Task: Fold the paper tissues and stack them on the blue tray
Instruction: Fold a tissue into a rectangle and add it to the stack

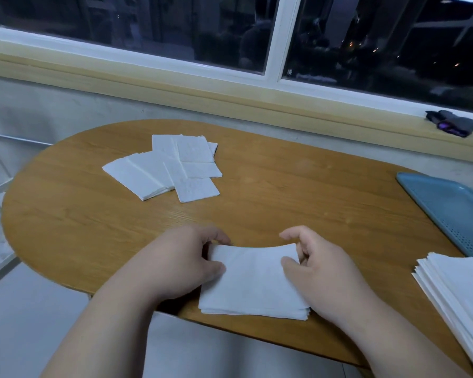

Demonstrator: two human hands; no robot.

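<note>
Two bare hands hold one white paper tissue at the near edge of the oval wooden table. The left hand grips the tissue's far left corner, thumb lying on top and fingers curled behind the edge. The right hand pinches the far right corner in the same way, thumb on the upper face and curled fingers behind. Between the two hands the far edge of the tissue is lifted off the table and bows in a shallow curve. The near edge lies flat on the wood, where several thin layers show along its side.

Farther back and to the left, a loose pile of folded tissues lies on the table, the white pieces overlapping at different angles. At the right edge of the view a tall stack of flat tissues sits on the table, partly cut off by the frame. Just beyond that stack lies the blue tray, also partly out of view, with a grid of small holes along its near side. It is well apart from the tissue in the hands.

Behind the table runs a pale windowsill below a white-framed window that is dark outside. A small dark bundle rests on the sill at the right; what it is cannot be made out.
</note>
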